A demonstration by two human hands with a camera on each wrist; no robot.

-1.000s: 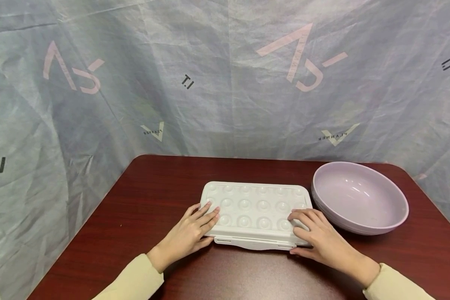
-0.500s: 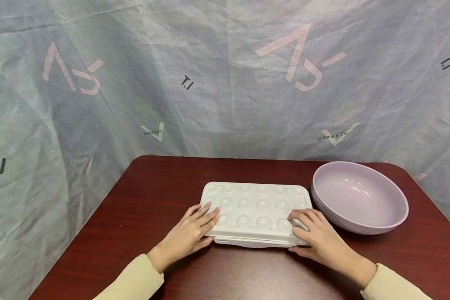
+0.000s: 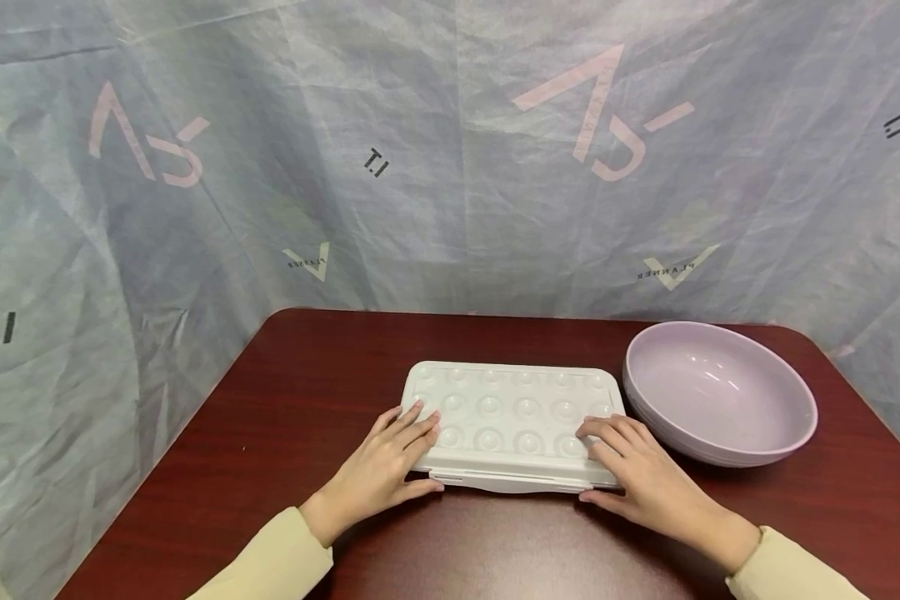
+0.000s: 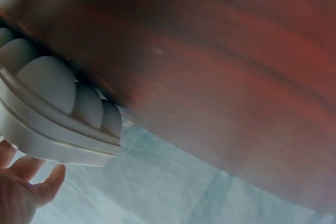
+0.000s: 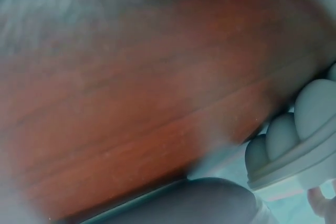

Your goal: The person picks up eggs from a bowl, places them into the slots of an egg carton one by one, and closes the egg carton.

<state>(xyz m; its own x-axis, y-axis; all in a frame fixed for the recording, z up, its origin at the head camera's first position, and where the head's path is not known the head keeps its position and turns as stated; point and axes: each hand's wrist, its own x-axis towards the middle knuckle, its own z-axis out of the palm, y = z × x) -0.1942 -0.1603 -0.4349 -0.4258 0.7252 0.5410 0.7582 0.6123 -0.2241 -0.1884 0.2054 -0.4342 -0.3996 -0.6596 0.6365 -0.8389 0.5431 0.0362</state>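
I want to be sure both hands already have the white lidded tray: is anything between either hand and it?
Nothing visible. The left hand rests on the white tray's left end and the right hand on its right end. The lilac bowl stands apart to the right.

backdrop sheet [image 3: 450, 167]: black "I.T" at left edge, upper middle and upper right, the last turned sideways | small mirrored "PLANNER" under pale V marks, above the table's far-left corner and far-right part | large pink logo strokes, not readable as letters | tray, bowl, table: no text
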